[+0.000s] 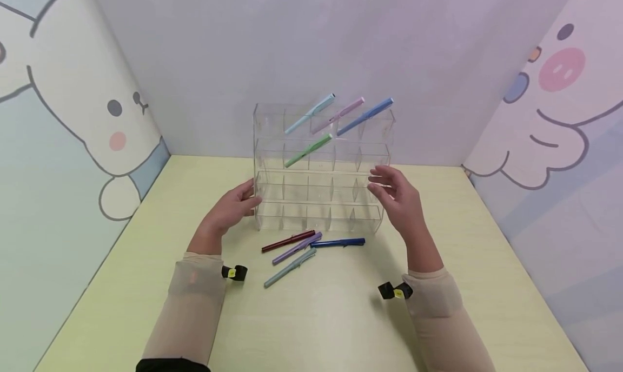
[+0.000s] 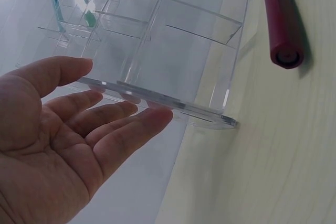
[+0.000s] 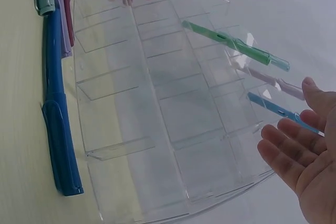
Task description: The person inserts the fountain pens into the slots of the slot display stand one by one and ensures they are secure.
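A clear acrylic pen rack [image 1: 318, 193] with stepped rows of compartments stands on the table. My left hand [image 1: 236, 207] is at its left side, the fingers loosely extended along the side panel and the thumb near the front edge. At the right side my right hand [image 1: 399, 196] is held with relaxed fingers and nothing in them; in the right wrist view it appears just off the panel. Pens lean in the upper rows: a light blue pen [image 1: 310, 114], a pink pen [image 1: 338, 115], a blue pen [image 1: 365, 117] and, one row lower, a green pen [image 1: 309, 151].
Before the rack lie a dark red pen [image 1: 288, 241], a purple pen [image 1: 297, 248], a dark blue pen [image 1: 338, 243] and a grey-green pen [image 1: 290, 268]. The pale yellow table [image 1: 311, 329] is bounded by a plain back wall [image 1: 204, 91] and cartoon-printed side walls.
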The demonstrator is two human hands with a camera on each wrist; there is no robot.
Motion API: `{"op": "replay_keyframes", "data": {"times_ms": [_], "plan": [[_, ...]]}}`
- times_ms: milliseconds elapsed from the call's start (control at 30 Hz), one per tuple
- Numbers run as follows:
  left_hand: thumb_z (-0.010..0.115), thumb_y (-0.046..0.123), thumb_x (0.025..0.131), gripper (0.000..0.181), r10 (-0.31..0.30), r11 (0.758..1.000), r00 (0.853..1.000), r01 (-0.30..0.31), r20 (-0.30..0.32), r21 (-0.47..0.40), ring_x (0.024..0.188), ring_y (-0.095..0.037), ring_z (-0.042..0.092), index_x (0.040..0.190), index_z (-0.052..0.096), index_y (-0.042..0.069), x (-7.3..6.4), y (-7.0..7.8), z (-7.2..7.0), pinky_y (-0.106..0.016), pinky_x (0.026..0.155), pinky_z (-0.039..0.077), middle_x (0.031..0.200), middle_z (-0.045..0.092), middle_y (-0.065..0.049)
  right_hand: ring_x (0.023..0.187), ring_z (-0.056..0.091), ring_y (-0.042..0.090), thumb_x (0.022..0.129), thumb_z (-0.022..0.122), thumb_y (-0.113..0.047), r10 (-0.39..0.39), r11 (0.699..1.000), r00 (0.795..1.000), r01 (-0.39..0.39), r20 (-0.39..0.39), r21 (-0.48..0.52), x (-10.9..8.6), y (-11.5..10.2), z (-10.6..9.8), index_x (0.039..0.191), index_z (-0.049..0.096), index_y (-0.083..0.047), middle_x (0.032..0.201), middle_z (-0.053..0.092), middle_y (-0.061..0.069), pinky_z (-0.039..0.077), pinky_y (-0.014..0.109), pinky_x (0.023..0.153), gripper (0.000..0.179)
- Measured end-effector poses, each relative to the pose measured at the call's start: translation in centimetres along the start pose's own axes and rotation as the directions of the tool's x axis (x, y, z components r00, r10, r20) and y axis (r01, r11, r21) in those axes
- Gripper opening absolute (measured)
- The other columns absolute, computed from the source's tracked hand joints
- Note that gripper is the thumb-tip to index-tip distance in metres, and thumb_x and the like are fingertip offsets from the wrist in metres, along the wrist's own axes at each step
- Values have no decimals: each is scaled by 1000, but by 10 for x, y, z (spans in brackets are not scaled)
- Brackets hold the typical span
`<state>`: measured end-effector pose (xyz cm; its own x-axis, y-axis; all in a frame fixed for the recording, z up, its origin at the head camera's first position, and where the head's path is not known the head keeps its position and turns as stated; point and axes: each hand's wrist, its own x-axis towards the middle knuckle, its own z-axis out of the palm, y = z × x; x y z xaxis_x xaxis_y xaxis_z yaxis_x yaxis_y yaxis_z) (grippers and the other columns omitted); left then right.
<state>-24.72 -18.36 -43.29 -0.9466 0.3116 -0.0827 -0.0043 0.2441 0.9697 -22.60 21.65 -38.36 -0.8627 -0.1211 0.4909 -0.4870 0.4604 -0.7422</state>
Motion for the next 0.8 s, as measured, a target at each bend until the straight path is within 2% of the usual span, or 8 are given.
{"op": "replay_keyframes", "data": {"times_ms": [133, 233, 333, 467, 600, 800], "plan": [[56, 29, 101, 71, 9, 1000, 1000, -9, 4, 5, 139, -35, 42, 159, 16, 23, 1, -1, -1, -53, 104, 46, 160, 32, -8, 113, 65, 19, 96, 64, -33, 18, 999, 999, -16, 40, -48, -2, 0, -3, 133, 57, -14, 128, 64, 6, 50, 15, 91, 42], [56, 30, 101, 71, 7, 1000, 1000, -7, 3, 8, 139, -35, 42, 159, 16, 21, 1, -2, -1, -53, 104, 45, 160, 31, -10, 112, 65, 19, 96, 64, -35, 31, 994, 993, -18, 113, -112, -3, 1, -5, 132, 58, -14, 126, 65, 5, 54, 28, 92, 43], [56, 29, 101, 70, 1, 1000, 1000, -1, -1, 7, 139, -35, 42, 159, 17, 20, 1, -2, -1, -54, 104, 45, 160, 30, -10, 109, 66, 22, 96, 63, -37, 53, 984, 975, -14, 215, -179, -4, 2, -7, 132, 58, -15, 124, 66, 6, 55, 42, 92, 43], [56, 27, 101, 70, 4, 1000, 1000, -4, 2, 12, 139, -35, 42, 159, 16, 21, 0, -1, -1, -54, 104, 45, 160, 30, -10, 106, 67, 23, 94, 63, -43, 98, 974, 935, -21, 340, -223, -6, -1, -10, 131, 58, -18, 123, 66, 2, 54, 47, 92, 44], [56, 29, 101, 69, -5, 1000, 1000, 5, 2, 13, 139, -34, 43, 159, 18, 27, 0, 0, -1, -53, 104, 45, 160, 31, -7, 110, 65, 21, 92, 66, -45, 143, 962, 883, -16, 448, -274, -10, -7, -8, 129, 59, -19, 125, 64, 1, 51, 47, 95, 46], [57, 32, 100, 71, -8, 1000, 1000, 8, -3, 16, 137, -34, 45, 159, 18, 26, 0, 0, -1, -53, 103, 46, 159, 34, -3, 109, 64, 19, 92, 67, -41, 210, 932, 814, 1, 542, -362, -14, -9, -2, 128, 60, -21, 124, 65, 3, 52, 46, 91, 41]]}}
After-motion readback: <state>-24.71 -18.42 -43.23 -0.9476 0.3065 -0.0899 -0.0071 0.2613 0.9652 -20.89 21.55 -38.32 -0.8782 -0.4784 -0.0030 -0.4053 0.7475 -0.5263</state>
